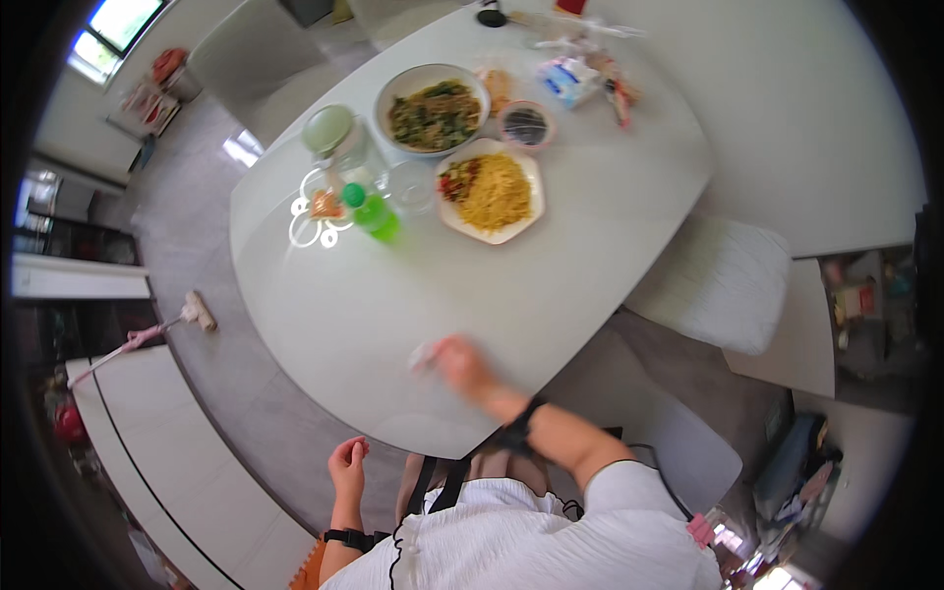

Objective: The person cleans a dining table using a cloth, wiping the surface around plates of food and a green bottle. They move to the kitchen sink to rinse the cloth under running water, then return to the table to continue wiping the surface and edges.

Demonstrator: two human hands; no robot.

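Note:
My right hand (pixel 464 368) is over the near part of the white table (pixel 324 324), smeared by motion. Its fingers are closed on a small crumpled white tissue (pixel 423 358), which is at the tabletop. My left hand (pixel 348 464) hangs just off the table's near left edge, fingers curled in, with nothing visible in them. Farther up the table stand a plate of yellow shredded food (pixel 500 193) with a darker mix beside it and a bowl of greens and meat (pixel 438 116). A green drink bottle (pixel 372 212) stands left of the plate.
A glass jug with a pale green lid (pixel 328 130), a clear cup (pixel 411 187) and a small dark-filled container (pixel 526 125) are near the dishes. A tissue pack (pixel 568 81) lies at the far right. A white-covered seat (pixel 713 283) and grey chair (pixel 678 442) flank the right edge.

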